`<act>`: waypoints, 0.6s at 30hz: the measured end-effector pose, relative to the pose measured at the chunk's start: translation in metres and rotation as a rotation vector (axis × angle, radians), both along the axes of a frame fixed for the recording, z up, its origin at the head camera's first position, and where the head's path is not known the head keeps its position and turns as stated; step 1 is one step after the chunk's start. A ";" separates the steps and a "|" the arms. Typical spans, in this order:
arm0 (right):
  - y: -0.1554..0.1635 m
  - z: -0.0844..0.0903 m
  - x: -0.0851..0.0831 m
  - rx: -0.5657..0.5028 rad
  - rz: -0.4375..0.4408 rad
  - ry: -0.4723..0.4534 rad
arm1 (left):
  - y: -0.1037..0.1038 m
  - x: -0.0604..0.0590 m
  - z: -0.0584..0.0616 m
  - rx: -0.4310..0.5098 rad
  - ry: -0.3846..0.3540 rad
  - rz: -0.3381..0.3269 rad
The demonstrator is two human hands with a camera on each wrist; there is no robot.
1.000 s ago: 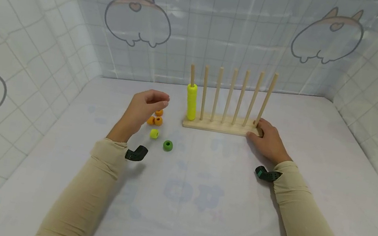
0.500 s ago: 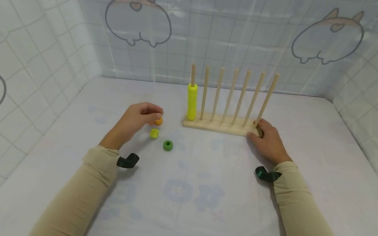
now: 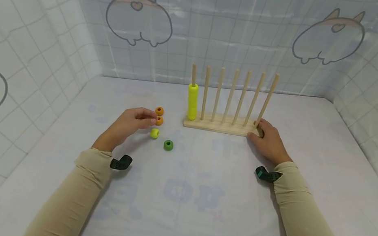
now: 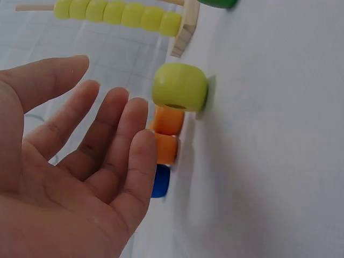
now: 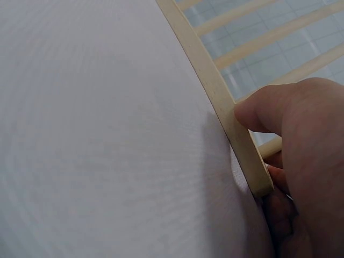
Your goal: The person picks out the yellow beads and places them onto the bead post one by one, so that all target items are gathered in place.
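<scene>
My left hand (image 3: 133, 123) hovers just left of the loose beads, fingers loosely bent and the palm empty in the left wrist view. Closest to its fingertips are two orange beads (image 3: 159, 111) and a yellow-green bead (image 4: 180, 87); a green bead (image 3: 168, 145) lies a little nearer to me. Part of a blue bead (image 4: 160, 181) shows behind the fingers in the left wrist view. My right hand (image 3: 269, 142) grips the right end of the wooden peg rack (image 3: 217, 127), thumb on its front edge. Yellow beads (image 3: 192, 102) are stacked on the rack's leftmost peg.
The rack's other upright pegs (image 3: 230, 95) carry no beads. A pale cloth (image 3: 177, 215) covers the table. Tile-patterned sheeting (image 3: 218, 27) stands along the back and both sides.
My left hand has come down and back toward me and to the left, uncovering two orange beads. The right hand keeps its grip on the rack.
</scene>
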State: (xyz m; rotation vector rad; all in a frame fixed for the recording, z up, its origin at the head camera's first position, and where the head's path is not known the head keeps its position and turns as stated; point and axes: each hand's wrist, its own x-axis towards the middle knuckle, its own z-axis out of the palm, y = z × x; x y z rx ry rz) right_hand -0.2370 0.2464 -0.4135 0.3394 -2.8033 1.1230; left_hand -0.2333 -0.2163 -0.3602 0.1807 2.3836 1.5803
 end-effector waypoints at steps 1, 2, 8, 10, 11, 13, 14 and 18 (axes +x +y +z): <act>0.000 0.000 0.000 0.001 0.001 -0.002 | -0.001 0.000 -0.001 -0.005 -0.006 -0.004; 0.000 0.001 0.001 0.002 0.000 -0.005 | -0.002 0.000 -0.002 -0.011 -0.010 -0.009; 0.000 0.001 0.002 0.010 -0.004 -0.022 | -0.009 0.001 -0.009 -0.061 -0.027 -0.046; 0.000 0.000 0.002 0.008 -0.001 -0.019 | -0.010 0.001 -0.011 -0.072 -0.021 -0.062; 0.000 0.001 0.002 0.004 0.000 -0.015 | -0.010 0.000 -0.012 -0.083 -0.018 -0.065; 0.000 0.001 0.002 0.005 0.002 -0.005 | -0.008 0.000 -0.014 -0.111 0.000 -0.085; 0.000 0.001 0.001 0.006 0.001 -0.002 | -0.007 0.000 -0.014 -0.125 0.007 -0.094; 0.000 0.001 0.001 0.012 0.003 0.001 | -0.004 0.000 -0.017 -0.183 0.027 -0.123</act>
